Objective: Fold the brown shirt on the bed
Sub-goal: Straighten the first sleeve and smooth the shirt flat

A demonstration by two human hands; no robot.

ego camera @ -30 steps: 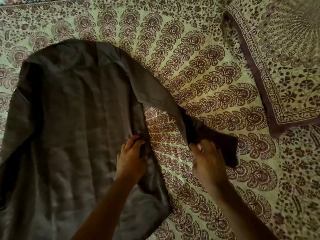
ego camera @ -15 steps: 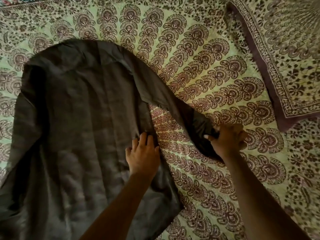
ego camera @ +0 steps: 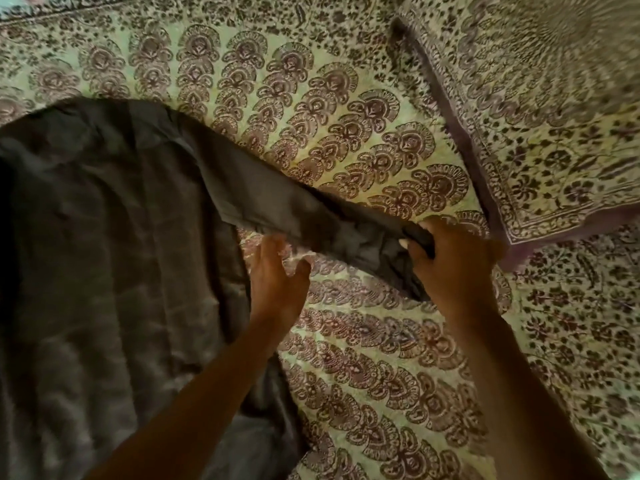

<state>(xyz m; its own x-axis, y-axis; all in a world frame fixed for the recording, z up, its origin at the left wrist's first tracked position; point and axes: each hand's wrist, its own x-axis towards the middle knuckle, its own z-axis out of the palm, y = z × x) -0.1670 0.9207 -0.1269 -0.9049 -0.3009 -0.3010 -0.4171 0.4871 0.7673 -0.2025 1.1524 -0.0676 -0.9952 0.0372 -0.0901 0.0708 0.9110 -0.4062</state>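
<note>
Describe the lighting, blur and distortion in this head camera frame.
Head view: dim, warm light; the brown shirt reads as a dark, low-detail mass. Motion blur smears the pillow at upper right. Wide-angle bending curves the bedsheet pattern. The right hand gripping the sleeve and the left hand stay fairly sharp.

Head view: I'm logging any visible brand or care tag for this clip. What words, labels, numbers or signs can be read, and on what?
None: no readable text in this view.
Brown shirt: no tag, label or print shows.
Bedsheet and pillow: floral block-print motifs only, no letters or numbers.
</note>
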